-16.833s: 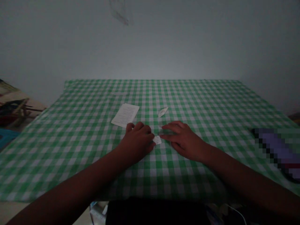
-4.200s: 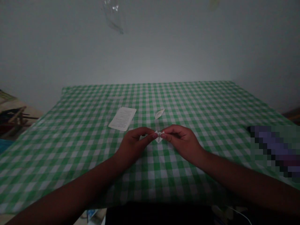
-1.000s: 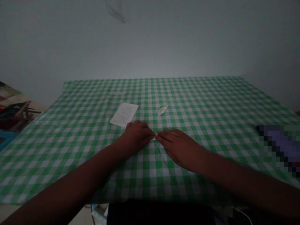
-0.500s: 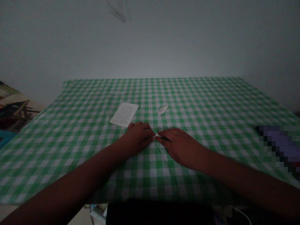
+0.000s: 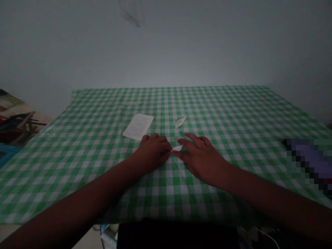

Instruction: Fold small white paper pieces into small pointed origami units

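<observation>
A small folded piece of white paper (image 5: pixel 177 148) lies between my hands, low over the checked tablecloth. My left hand (image 5: pixel 153 150) pinches its left end, and the fingers hide that part. My right hand (image 5: pixel 201 155) has its fingers spread; the thumb touches the paper's near edge while the other fingers are lifted off. Beyond the hands is another small folded paper (image 5: pixel 180 121), pointed at both ends. Left of it rests a stack of printed paper sheets (image 5: pixel 138 126), just past my left hand.
A green and white checked tablecloth (image 5: pixel 233 121) covers the table up to the wall (image 5: pixel 166 45). At the right edge lies a dark, pixelated flat object (image 5: pixel 308 155). A faint clear strip (image 5: pixel 131 103) sits at the back left. Something blue (image 5: pixel 9 154) stands beside the table.
My right hand's fingers have opened and lifted off the folded paper, so more of it shows. My left hand keeps its pinch in nearly the same place.
</observation>
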The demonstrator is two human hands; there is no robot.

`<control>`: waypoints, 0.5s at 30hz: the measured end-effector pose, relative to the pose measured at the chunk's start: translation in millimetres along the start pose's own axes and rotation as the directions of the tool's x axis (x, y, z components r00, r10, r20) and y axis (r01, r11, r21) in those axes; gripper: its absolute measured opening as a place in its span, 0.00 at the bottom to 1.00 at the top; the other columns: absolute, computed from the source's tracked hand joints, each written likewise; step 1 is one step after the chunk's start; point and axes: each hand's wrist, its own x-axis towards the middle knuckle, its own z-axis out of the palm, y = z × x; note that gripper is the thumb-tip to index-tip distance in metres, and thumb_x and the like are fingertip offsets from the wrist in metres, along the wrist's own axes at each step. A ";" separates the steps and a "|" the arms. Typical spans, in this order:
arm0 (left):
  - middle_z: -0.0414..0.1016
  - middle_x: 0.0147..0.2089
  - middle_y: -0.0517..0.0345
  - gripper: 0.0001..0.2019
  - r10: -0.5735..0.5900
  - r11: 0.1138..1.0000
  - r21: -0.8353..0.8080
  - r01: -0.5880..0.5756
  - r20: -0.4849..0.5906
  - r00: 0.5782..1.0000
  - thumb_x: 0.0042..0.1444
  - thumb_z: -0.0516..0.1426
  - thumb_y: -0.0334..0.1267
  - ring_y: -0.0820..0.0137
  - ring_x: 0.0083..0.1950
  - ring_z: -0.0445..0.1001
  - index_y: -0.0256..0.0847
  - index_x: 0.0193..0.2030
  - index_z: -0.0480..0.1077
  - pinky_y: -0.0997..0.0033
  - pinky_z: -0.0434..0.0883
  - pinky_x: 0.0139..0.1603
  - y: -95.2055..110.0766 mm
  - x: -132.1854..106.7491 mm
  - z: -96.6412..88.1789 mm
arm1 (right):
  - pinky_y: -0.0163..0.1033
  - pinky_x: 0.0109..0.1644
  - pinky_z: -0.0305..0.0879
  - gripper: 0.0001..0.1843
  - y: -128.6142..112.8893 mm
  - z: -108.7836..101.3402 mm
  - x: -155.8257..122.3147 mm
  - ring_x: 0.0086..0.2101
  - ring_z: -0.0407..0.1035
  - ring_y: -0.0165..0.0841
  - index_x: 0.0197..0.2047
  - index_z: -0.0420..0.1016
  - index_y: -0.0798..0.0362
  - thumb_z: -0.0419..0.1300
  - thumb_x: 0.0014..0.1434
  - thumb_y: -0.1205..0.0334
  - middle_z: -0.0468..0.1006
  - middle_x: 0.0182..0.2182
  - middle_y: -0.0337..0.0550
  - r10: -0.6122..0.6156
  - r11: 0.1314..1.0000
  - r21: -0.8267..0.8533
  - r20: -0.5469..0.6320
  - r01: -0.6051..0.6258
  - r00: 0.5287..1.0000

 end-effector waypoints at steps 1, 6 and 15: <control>0.75 0.43 0.58 0.06 -0.002 1.000 0.010 0.002 0.002 1.000 0.63 0.56 0.39 0.62 0.48 0.67 0.45 0.41 0.75 0.61 0.54 0.44 0.3 -0.1 -0.2 | 0.68 0.59 0.57 0.24 0.6 -0.7 0.0 0.66 0.49 0.59 0.63 0.69 0.40 0.56 0.65 0.64 0.62 0.67 0.51 0.009 1.000 -0.007 0.013 -0.009 1.000; 0.76 0.44 0.59 0.06 -0.016 0.999 0.040 0.016 0.016 1.000 0.62 0.56 0.39 0.62 0.49 0.66 0.46 0.42 0.75 0.60 0.54 0.45 2.2 -0.7 -3.0 | 0.68 0.60 0.55 0.27 3.9 -4.8 -0.9 0.68 0.46 0.58 0.64 0.66 0.35 0.57 0.65 0.66 0.58 0.69 0.49 0.041 0.999 -0.033 0.080 -0.038 0.996; 0.76 0.45 0.58 0.07 0.020 0.997 0.079 -0.021 0.015 1.000 0.64 0.55 0.39 0.62 0.49 0.66 0.46 0.45 0.75 0.58 0.54 0.47 3.7 -2.1 -5.3 | 0.68 0.57 0.58 0.24 16.2 -13.8 -3.6 0.66 0.49 0.60 0.60 0.71 0.32 0.57 0.65 0.66 0.62 0.67 0.49 0.128 0.990 -0.080 0.142 -0.117 0.982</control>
